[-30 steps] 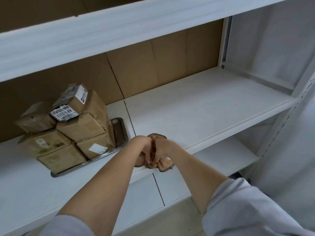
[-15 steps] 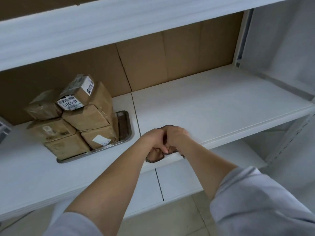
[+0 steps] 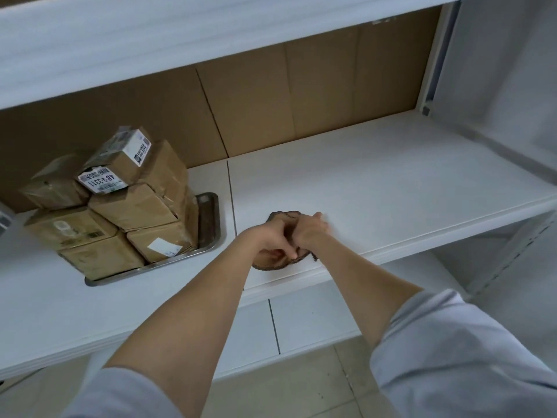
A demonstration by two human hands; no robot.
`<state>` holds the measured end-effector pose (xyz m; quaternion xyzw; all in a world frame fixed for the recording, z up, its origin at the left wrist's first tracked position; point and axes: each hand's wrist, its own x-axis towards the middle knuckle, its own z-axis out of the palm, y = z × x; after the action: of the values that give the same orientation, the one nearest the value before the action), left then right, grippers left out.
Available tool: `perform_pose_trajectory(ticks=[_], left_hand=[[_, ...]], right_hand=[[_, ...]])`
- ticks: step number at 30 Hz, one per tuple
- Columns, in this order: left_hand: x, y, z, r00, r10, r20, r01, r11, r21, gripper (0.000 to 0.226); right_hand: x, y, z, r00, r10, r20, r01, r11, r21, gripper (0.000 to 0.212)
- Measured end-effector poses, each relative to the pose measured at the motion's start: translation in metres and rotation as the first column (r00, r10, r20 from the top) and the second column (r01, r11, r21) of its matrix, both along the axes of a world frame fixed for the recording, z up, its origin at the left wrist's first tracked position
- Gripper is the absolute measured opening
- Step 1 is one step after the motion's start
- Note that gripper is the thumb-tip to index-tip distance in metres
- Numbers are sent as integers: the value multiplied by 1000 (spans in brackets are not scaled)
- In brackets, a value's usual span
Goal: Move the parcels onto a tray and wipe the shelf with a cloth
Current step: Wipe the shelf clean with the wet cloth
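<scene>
Both hands meet knuckle to knuckle at the shelf's front edge. L hand (image 3: 272,236) and R hand (image 3: 309,233) each have fingers curled round one bunched cloth (image 3: 269,266), pressed onto the board. The cloth is brown and soft, w/ a darker stitched hem. A rounded lobe shows beyond the knuckles and another below the L fingers. How the R fingertips lie under the fabric cannot be told.

The shelf (image 3: 376,188) is a flat white board w/ a faintly grainy matte face. A thin dark seam just L of the hands splits it into two panels. The cloth sits on the R panel, near that seam.

The tray (image 3: 208,218) lies on the L panel. It is shallow, rectangular brushed metal w/ rounded corners and a raised lip. Its R end is bare.

The parcels (image 3: 132,206) are stacked on the tray approx. three tiers high. They are boxy, wrapped in kraft-brown card and glossy clear tape, and several carry white printed labels. The top one sits tilted.

The back wall (image 3: 256,101) is plain brown cardboard in flat jointed sheets. An upper shelf (image 3: 180,40) and a lower shelf (image 3: 301,321) are white like the board between them. Pale grey sleeves (image 3: 452,357) are pushed up, leaving both forearms bare.
</scene>
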<state>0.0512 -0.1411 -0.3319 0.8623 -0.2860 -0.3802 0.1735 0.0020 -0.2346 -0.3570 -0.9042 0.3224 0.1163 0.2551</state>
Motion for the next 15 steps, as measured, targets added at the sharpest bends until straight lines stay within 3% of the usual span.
perform_pose_trajectory(ticks=[1, 3, 5, 7, 9, 15], left_hand=[[0, -2, 2, 995, 38, -88, -39, 999, -13, 56], [9, 2, 2, 983, 162, -92, -166, 985, -46, 39], [23, 9, 0, 938, 277, 210, -267, 961, -75, 33], [32, 17, -1, 806, 302, 509, -313, 947, -67, 33], [36, 24, -2, 726, 250, 641, -346, 938, 26, 41], [48, 41, -6, 689, 240, 684, -481, 857, 184, 54]], right_hand=[[1, 0, 1, 1000, -8, 11, 7, 1000, 26, 53], [2, 6, 3, 999, 6, 42, -9, 998, 61, 53], [5, 14, -2, 996, 84, 44, -86, 995, 44, 61], [4, 22, -3, 988, 154, 22, -154, 988, 0, 64], [6, 23, -5, 986, 162, 25, -162, 986, -32, 55], [6, 3, 4, 998, 37, 56, -32, 996, -85, 44]])
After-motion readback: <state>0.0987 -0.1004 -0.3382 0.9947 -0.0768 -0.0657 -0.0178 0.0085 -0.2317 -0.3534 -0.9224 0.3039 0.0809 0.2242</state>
